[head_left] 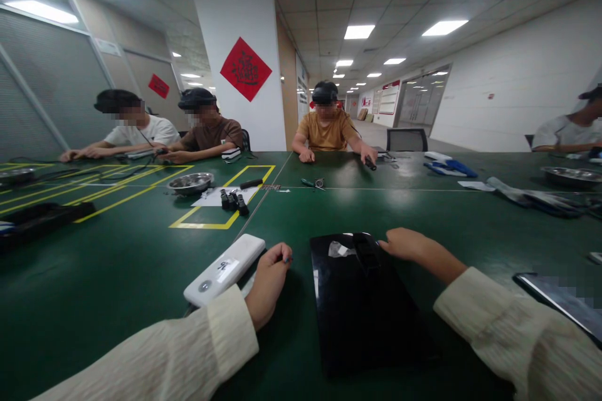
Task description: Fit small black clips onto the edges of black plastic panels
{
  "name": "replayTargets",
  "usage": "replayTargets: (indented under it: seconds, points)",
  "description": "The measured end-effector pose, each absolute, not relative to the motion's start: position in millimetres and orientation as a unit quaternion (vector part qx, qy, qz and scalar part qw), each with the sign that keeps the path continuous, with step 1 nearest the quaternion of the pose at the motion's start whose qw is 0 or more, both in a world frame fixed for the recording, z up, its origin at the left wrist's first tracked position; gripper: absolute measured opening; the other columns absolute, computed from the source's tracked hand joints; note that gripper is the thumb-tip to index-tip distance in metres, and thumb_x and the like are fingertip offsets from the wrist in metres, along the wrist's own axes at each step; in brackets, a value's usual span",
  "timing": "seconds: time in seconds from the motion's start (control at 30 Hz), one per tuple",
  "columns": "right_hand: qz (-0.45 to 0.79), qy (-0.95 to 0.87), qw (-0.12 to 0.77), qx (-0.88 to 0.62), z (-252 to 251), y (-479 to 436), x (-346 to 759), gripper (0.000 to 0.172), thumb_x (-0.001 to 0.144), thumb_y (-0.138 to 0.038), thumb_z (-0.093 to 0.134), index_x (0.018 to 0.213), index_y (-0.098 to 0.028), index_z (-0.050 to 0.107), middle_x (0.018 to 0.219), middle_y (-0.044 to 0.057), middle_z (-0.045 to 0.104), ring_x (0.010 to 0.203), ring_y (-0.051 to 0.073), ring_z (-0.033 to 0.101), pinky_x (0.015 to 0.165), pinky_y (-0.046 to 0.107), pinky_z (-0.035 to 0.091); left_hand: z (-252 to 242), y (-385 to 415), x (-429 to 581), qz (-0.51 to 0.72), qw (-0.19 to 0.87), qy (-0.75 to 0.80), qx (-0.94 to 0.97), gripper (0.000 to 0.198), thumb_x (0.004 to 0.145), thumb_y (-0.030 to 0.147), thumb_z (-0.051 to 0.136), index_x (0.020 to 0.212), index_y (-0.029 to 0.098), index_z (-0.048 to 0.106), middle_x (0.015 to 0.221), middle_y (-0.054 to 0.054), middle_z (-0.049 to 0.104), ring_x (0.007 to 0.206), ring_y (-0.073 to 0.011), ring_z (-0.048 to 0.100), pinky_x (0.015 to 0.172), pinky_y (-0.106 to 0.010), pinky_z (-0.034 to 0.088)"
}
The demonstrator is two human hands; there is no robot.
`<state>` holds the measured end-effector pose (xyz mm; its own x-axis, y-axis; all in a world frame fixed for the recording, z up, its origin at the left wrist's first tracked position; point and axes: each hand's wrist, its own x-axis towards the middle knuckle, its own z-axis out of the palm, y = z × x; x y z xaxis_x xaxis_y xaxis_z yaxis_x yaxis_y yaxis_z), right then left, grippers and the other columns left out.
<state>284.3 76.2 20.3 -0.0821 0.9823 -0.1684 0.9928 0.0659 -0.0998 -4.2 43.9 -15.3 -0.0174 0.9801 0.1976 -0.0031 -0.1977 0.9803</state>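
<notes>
Tray [47, 219]: one, black, at the table's left edge.
Bowls [190, 183]: we count three, metal; one far left, one left of centre, one far right.
Paper [207, 198]: one sheet, partly inside a yellow frame; at least three short black pieces [242, 205] and one longer rod [251, 183] lie on or beside it.
White case [224, 269]: one, labelled, just left of our left hand.
Left hand [269, 288]: fingers loosely curled, between white case and board; we cannot say whether anything is inside.
Tool [310, 183]: one, green-handled, beyond the board; too small for us to identify.
Board [362, 326]: one, black, flat on the table between our hands; at its far end lie one clear bag [339, 249] and one black block [367, 254].
Right hand [409, 244]: fingers bent, tips at the board's far right edge, beside the block; we see no clear hold, and contact is uncertain.
Cloths [450, 168]: one blue, with grey ones further right.
Slab [559, 304]: one, dark, bright-edged, near our right sleeve.
People: four seated, in dark headwear; two left, one opposite, one far right.
Table [141, 282]: green, seamed, yellow tape lines at left.
Room: white pillar [207, 25] with red sign [246, 69], panelled ceiling, lit panels, glass doors [422, 97] at right.
</notes>
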Motion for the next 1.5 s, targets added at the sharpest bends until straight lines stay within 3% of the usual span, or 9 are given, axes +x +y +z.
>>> replayTargets:
  seconds: [0.2, 0.43, 0.6, 0.73, 0.83, 1.0, 1.1, 1.3, 1.5]
  points:
    - [-0.071, 0.735, 0.002, 0.674, 16.4, 71.9, 279.1, 0.036, 0.087, -0.024, 0.041, 0.068, -0.015, 0.070, 0.076, 0.015, 0.069, 0.074, 0.026, 0.066, 0.064, 0.035, 0.046, -20.5, 46.9, -6.9, 0.540, 0.446, 0.447, 0.556, 0.010, 0.056, 0.010, 0.043, 0.057, 0.019, 0.038, 0.060, 0.004, 0.040, 0.059, -0.0126, 0.036, 0.056, -0.024, 0.027]
    - [0.001, 0.755, -0.088, 0.650, 59.5, 71.3, 277.4, 0.037, 0.094, -0.026, 0.029, 0.079, -0.013, 0.060, 0.082, 0.013, 0.067, 0.078, 0.022, 0.062, 0.069, 0.031, 0.041, -26.0, 50.3, -3.2, 0.547, 0.409, 0.471, 0.559, 0.027, 0.061, 0.006, 0.046, 0.083, 0.021, 0.042, 0.078, 0.003, 0.045, 0.075, -0.0142, 0.046, 0.069, -0.026, 0.037]
    - [0.066, 0.780, -0.193, 0.592, 72.1, 19.3, 239.7, 0.029, 0.094, -0.027, 0.030, 0.084, -0.018, 0.055, 0.074, 0.007, 0.065, 0.066, 0.020, 0.059, 0.061, 0.032, 0.037, -14.4, 34.3, -1.3, 0.464, 0.393, 0.412, 0.678, 0.005, 0.081, 0.017, 0.044, 0.085, 0.021, 0.043, 0.081, 0.000, 0.046, 0.077, -0.0155, 0.045, 0.071, -0.027, 0.038]
    - [0.271, 0.803, -0.287, 0.447, 39.6, -33.4, 198.8, 0.028, 0.093, -0.021, 0.033, 0.080, -0.018, 0.057, 0.065, 0.003, 0.061, 0.059, 0.019, 0.054, 0.068, 0.038, 0.033, -3.5, 17.0, -2.6, 0.395, 0.332, 0.312, 0.798, 0.009, 0.090, 0.024, 0.037, 0.087, 0.019, 0.045, 0.084, -0.002, 0.048, 0.077, -0.0157, 0.045, 0.070, -0.028, 0.039]
    - [0.342, 0.810, -0.334, 0.341, 10.5, -54.2, 179.6, 0.022, 0.092, -0.018, 0.038, 0.087, -0.014, 0.059, 0.064, 0.002, 0.063, 0.060, 0.017, 0.053, 0.074, 0.039, 0.032, 1.0, 9.0, -3.6, 0.357, 0.271, 0.219, 0.867, 0.015, 0.092, 0.028, 0.033, 0.089, 0.018, 0.044, 0.083, -0.004, 0.049, 0.075, -0.0158, 0.046, 0.069, -0.029, 0.040]
    - [0.289, 0.844, -0.335, 0.302, -16.7, -50.9, 171.3, 0.023, 0.091, -0.013, 0.036, 0.081, -0.013, 0.057, 0.063, 0.003, 0.061, 0.058, 0.017, 0.051, 0.075, 0.040, 0.032, 2.4, 7.6, -1.8, 0.268, 0.151, 0.092, 0.947, 0.033, 0.095, 0.037, 0.017, 0.085, 0.019, 0.043, 0.075, -0.005, 0.053, 0.070, -0.0170, 0.048, 0.068, -0.031, 0.040]
    - [0.268, 0.857, -0.316, 0.308, -21.7, -45.4, 172.6, 0.018, 0.089, -0.013, 0.039, 0.082, -0.014, 0.055, 0.064, 0.003, 0.061, 0.058, 0.017, 0.050, 0.076, 0.041, 0.032, 2.3, 10.1, 0.4, 0.251, 0.133, 0.076, 0.956, 0.039, 0.094, 0.042, 0.014, 0.075, 0.020, 0.039, 0.068, -0.004, 0.051, 0.065, -0.0175, 0.047, 0.062, -0.031, 0.038]
    - [0.241, 0.876, -0.304, 0.285, -21.6, -45.7, 174.9, 0.018, 0.088, -0.011, 0.041, 0.076, -0.016, 0.053, 0.063, 0.001, 0.059, 0.056, 0.015, 0.045, 0.072, 0.039, 0.030, 0.9, 11.9, 1.9, 0.248, 0.125, 0.077, 0.958, 0.026, 0.090, 0.034, 0.026, 0.069, 0.021, 0.034, 0.064, -0.003, 0.050, 0.062, -0.0168, 0.046, 0.057, -0.030, 0.035]
    - [0.235, 0.866, -0.352, 0.267, -15.5, -42.0, 177.1, 0.025, 0.089, -0.013, 0.044, 0.065, -0.017, 0.051, 0.052, -0.002, 0.053, 0.052, 0.013, 0.042, 0.071, 0.036, 0.032, -1.1, 12.2, 2.5, 0.244, 0.117, 0.063, 0.961, 0.014, 0.084, 0.025, 0.034, 0.071, 0.021, 0.035, 0.065, -0.003, 0.052, 0.064, -0.0163, 0.048, 0.058, -0.028, 0.035]
